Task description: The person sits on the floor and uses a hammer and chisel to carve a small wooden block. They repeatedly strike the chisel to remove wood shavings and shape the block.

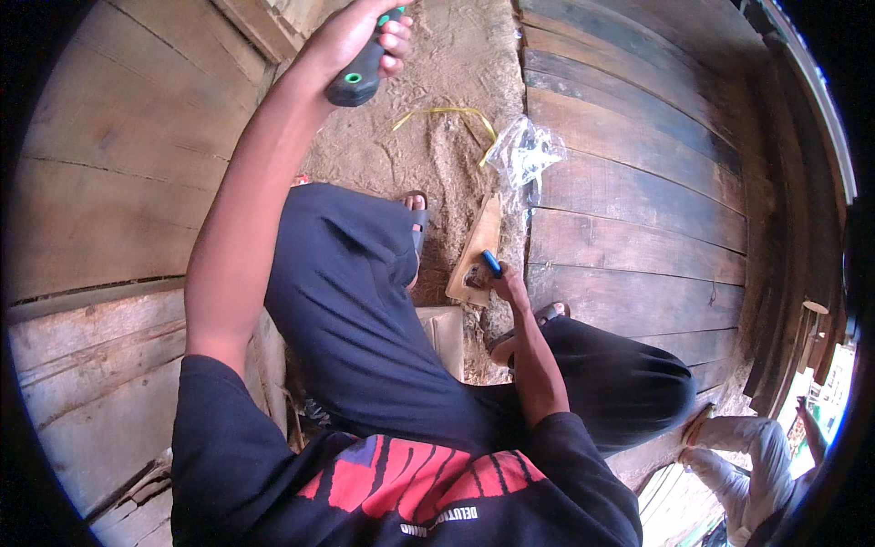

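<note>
Raised high at the top edge, my left hand [375, 41] is closed around a black-and-green handle [354, 87]. The far end of that tool lies outside the picture. Lower down, my right hand [511, 285] grips a blue-handled tool [492, 263], its working end too small to make out. Under this tool a tapering light wooden piece [483, 232] rests on the ground between my feet, with a dark hole in its wider, nearer end. The blue tool is over or at that hole; contact cannot be told.
A crumpled clear plastic bag [529, 153] and a yellow strip [448, 110] lie on the dirt ground [365, 150] beyond the wood. Dark planks [638, 232] line the right side, and wooden boards [137, 173] stand at left. Another person's legs [743, 460] show at lower right.
</note>
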The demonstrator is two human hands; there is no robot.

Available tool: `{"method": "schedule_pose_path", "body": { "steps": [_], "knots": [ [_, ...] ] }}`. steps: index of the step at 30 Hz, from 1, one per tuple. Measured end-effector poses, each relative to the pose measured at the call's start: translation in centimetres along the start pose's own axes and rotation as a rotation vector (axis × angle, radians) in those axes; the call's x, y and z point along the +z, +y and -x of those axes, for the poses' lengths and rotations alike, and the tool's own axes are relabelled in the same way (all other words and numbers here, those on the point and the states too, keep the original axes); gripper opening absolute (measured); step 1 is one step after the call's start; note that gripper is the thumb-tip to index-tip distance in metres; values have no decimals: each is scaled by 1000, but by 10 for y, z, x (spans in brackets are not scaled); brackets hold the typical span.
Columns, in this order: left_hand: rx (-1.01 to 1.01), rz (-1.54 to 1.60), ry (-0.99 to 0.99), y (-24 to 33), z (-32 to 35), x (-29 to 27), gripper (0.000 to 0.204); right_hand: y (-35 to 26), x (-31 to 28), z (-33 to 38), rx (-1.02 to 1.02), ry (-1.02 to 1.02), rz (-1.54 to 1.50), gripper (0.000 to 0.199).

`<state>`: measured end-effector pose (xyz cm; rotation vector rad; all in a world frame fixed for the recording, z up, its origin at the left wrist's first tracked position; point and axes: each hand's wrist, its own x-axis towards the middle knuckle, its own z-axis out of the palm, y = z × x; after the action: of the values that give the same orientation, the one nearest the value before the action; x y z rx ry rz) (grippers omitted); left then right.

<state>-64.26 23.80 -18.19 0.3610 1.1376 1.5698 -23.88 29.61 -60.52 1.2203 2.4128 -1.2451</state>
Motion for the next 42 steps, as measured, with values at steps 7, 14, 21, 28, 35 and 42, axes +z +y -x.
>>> {"method": "schedule_pose_path", "body": {
  "steps": [7,14,21,28,35,42],
  "knots": [
    [66,-43,-23,6,3,4,30,-1,-32,-11,55,133,-64,37],
    [62,-21,3,9,8,9,31,3,-89,-47,141,342,-61,41],
    [66,-18,82,10,8,5,31,-5,-101,-68,245,367,74,42],
    [43,-32,96,8,7,7,31,6,-88,-73,345,325,-9,50],
    [41,-39,31,9,-2,12,32,38,-82,-68,281,337,-312,42],
    [54,-44,36,8,7,11,32,-32,-85,-55,317,493,-119,36]
  ]
}}
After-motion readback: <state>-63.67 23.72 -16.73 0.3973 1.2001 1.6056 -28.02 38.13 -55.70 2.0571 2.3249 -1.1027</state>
